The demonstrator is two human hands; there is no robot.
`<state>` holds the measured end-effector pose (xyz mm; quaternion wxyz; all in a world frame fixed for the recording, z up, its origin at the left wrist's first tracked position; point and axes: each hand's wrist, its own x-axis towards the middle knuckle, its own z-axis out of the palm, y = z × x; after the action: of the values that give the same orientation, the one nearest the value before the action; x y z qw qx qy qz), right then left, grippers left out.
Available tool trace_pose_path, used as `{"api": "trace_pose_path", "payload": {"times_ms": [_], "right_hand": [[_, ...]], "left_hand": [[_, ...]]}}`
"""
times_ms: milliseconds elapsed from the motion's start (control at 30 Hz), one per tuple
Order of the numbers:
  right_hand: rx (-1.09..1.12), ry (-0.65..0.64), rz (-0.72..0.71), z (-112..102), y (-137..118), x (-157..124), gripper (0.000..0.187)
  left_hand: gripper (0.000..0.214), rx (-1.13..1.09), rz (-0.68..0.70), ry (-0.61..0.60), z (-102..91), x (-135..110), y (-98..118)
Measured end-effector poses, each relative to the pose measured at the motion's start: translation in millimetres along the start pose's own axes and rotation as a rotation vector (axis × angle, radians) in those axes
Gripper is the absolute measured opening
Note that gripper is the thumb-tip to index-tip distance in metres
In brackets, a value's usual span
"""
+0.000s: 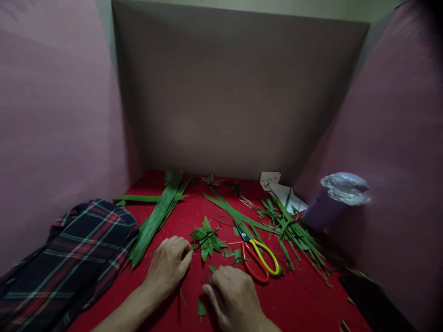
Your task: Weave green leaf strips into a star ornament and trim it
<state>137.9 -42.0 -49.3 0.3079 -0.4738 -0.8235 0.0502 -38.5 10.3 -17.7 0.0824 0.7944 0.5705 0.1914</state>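
My left hand [171, 260] rests on the red cloth with its fingers curled in, and nothing shows in it. Close by on its right lies a star-shaped piece of folded green leaf strips [207, 237]. My right hand [233, 295] lies nearer to me, loosely closed, its fingertips beside a small leaf scrap [201, 308]; I see nothing held. Beyond it, scissors [258, 258] with one red and one yellow handle lie with their dark blades pointing away, partly over leaf strips. The undersides of both hands are hidden.
Long green leaves [157, 219] lie at the left, beside a plaid cloth [90, 249]. Cut strips [294, 230] pile up at the right, near white paper [287, 198] and a purple plastic-topped container [327, 203]. A dark flat object [374, 302] sits front right. Panels enclose three sides.
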Motion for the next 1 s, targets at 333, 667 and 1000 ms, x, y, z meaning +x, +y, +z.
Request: {"api": "trace_pose_path", "payload": {"times_ms": [333,667,1000], "right_hand": [[-0.001,0.002,-0.001,1.8,1.1,-2.2,0.012],[0.04,0.026,0.005,-0.9,-1.4,-0.5,0.016],[0.591,0.261,0.402,-37.1,-0.3,29.0,0.032]], "left_hand": [[0.019,-0.039,-0.02,-0.003,0.3,0.6,0.0],[0.02,-0.088,-0.041,-0.003,-0.6,1.6,-0.9],[0.021,-0.157,-0.05,0.014,1.1,2.6,-4.7]]}}
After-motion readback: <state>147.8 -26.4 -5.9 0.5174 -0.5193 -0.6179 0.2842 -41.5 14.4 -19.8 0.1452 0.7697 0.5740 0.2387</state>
